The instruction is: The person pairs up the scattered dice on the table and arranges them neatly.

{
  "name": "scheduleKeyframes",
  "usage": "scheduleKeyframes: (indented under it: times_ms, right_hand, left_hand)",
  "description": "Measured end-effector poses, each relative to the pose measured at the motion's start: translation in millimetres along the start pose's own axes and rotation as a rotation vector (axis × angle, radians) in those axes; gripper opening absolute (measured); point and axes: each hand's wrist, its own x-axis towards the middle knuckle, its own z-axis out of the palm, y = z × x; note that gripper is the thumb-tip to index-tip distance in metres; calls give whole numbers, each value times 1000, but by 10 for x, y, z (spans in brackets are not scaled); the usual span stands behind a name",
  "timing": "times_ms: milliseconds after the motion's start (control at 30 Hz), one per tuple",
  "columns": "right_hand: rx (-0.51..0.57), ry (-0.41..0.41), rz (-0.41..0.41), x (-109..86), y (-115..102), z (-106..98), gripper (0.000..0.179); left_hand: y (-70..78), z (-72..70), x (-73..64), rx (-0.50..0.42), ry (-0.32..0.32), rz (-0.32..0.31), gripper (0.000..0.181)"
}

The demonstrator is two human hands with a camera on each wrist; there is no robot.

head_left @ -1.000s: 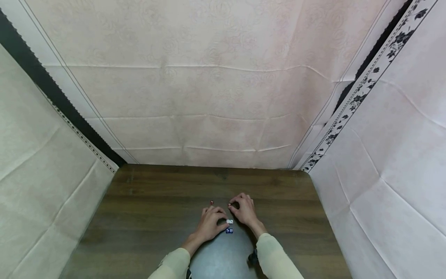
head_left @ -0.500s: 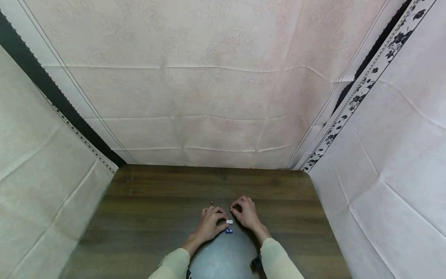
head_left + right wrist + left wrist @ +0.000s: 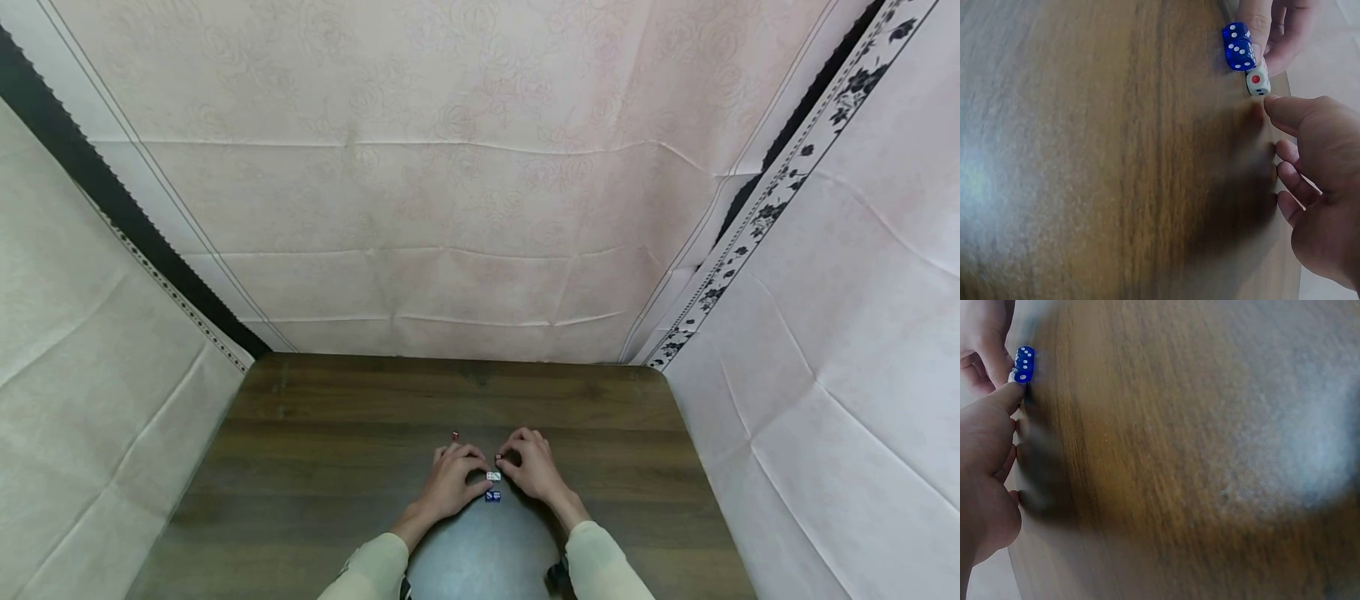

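In the head view, two white dice (image 3: 493, 476) lie side by side, with a pair of blue dice (image 3: 492, 496) in a row on their near side. My left hand (image 3: 452, 482) pinches the left end of the white pair between thumb and forefinger. A small red die (image 3: 498, 457) is pinched between the thumb and forefinger of my right hand (image 3: 531, 467), just beyond the white dice. The right wrist view shows a white die (image 3: 1258, 81) with a red spot beside the blue dice (image 3: 1238, 47), my right thumb close to it.
Another red die (image 3: 455, 436) sits beyond my left hand on the wooden table (image 3: 337, 450). Pale cloth hangs behind the table (image 3: 465, 283) and along both sides. A dark object (image 3: 557, 575) shows beside my right sleeve.
My right hand has drawn nearer with the red die, closing in on the white dice. My left hand and the rows of dice hold their place.
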Motion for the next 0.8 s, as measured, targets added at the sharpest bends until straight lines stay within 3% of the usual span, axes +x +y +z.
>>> scheduleKeyframes:
  times_ms: [800]
  right_hand:
    - [-12,5,-26,-19,23,51,6]
  left_hand:
    - [23,-21,-4,-27,-21,-24,14]
